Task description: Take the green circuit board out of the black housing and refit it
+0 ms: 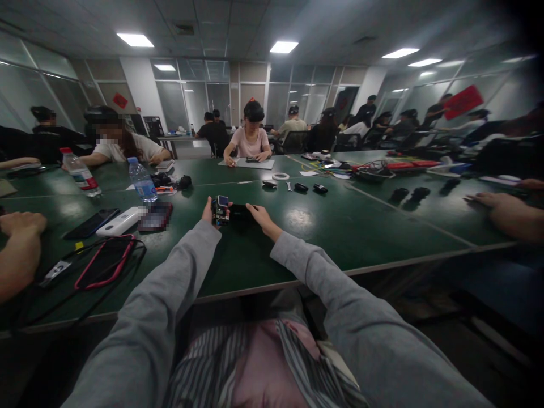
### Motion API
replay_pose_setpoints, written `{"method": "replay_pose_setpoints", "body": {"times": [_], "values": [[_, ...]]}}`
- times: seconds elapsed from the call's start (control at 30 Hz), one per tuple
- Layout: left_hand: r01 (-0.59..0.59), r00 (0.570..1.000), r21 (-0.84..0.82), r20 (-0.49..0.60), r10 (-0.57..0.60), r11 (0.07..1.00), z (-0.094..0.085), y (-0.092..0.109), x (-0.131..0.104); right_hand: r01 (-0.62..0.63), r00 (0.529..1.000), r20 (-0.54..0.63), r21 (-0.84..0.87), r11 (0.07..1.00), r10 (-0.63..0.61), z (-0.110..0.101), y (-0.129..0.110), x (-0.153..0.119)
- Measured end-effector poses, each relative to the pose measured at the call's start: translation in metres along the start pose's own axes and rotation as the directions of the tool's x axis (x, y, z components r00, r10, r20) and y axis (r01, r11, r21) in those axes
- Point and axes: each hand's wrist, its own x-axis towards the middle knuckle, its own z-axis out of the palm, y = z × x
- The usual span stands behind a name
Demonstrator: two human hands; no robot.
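My left hand (209,212) is closed around a small dark device (221,211) with a little screen on its upper part, held above the green table (272,260). Close to its right, my right hand (260,217) pinches the end of a black object (240,211), which reaches toward the device. Whether the black object and the device are joined cannot be made out. Farther back lie a white tape ring (280,177), a small silver piece (289,186) and small black items (301,187).
At left are bottles (143,180), a white power bank (121,221), phones, and a pink-edged case (106,263) with cables. Other people's hands rest at far left (21,249) and far right (505,212). A person (250,139) sits opposite; cables and red items lie back right.
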Motion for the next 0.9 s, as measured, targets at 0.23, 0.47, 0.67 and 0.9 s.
{"method": "replay_pose_setpoints", "body": {"times": [0.23, 0.47, 0.67, 0.9], "values": [[-0.07, 0.996, -0.162, 0.038, 0.077, 0.984, -0.009, 0.012, 0.004, 0.163, 0.987, 0.036, -0.207, 0.965, -0.159, -0.002, 0.003, 0.005], [-0.076, 0.997, -0.252, 0.015, 0.082, 0.965, 0.0, 0.014, -0.004, 0.393, 0.83, -0.247, -0.376, 0.839, -0.499, -0.006, -0.021, -0.006], [-0.108, 0.994, -0.221, -0.033, 0.103, 0.969, 0.011, 0.014, -0.007, 0.608, 0.691, -0.083, -0.471, 0.639, -0.719, 0.013, -0.059, -0.045], [-0.137, 0.99, -0.122, -0.003, 0.138, 0.983, 0.033, 0.015, -0.02, 0.712, 0.662, 0.251, -0.506, 0.487, -0.707, 0.041, -0.064, -0.052]]}}
